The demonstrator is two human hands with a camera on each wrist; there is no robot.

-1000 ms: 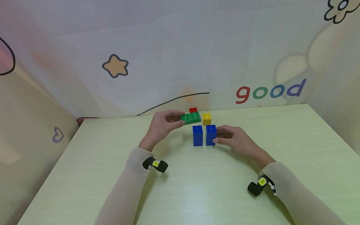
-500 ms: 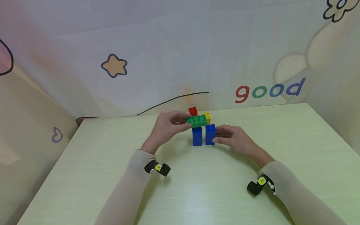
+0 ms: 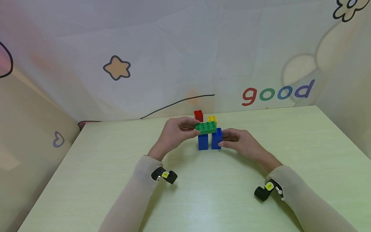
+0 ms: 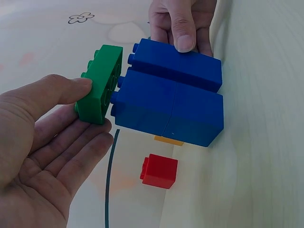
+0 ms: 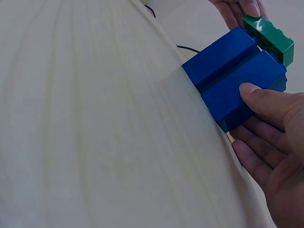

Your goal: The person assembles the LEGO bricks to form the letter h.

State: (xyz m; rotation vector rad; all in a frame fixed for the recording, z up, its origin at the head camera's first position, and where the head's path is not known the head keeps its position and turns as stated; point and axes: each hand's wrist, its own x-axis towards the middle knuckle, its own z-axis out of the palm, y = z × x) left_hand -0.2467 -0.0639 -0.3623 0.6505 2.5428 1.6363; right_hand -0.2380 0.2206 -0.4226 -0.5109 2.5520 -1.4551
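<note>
Two blue block towers stand side by side on the table, the left tower (image 3: 203, 142) and the right tower (image 3: 216, 140), with a narrow gap between them. My left hand (image 3: 180, 132) pinches one end of a green toy building brick (image 3: 206, 128) over their tops. In the left wrist view the green brick (image 4: 99, 85) is slightly tilted, its hollow underside facing the blue studs with a small gap. My right hand (image 3: 242, 143) grips the right tower at its outer side, thumb on the near face in the right wrist view.
Behind the towers stand a red brick (image 3: 198, 115) and a partly hidden yellow brick (image 3: 212, 119), near the table's back edge. A printed cloth wall (image 3: 174, 58) rises behind the table (image 3: 191, 193).
My left hand has moved the green brick right and nearer, from beside the left tower to above both towers. The right hand stays on the right tower.
</note>
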